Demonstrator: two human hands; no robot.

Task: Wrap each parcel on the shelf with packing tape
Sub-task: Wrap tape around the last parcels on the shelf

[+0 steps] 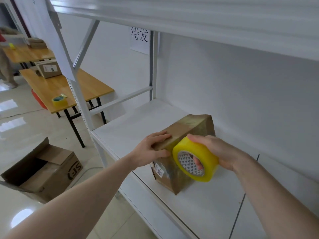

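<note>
A brown cardboard parcel (191, 125) lies on the white shelf (131, 125), with glossy tape across its top and near side. My left hand (151, 150) grips the parcel's near left corner, fingers on top and thumb on the side. My right hand (219, 149) grips a yellow roll of packing tape (205, 156), fingers through its core, and holds it against the parcel's near right edge. A small white label (159, 171) shows on the parcel's front face.
An upper shelf board (207, 23) hangs close overhead. Left of the shelf stand wooden tables (57, 87) with another tape roll (59, 100) and a box (49, 68). An open cardboard box (44, 171) sits on the floor. A person (6, 66) stands far left.
</note>
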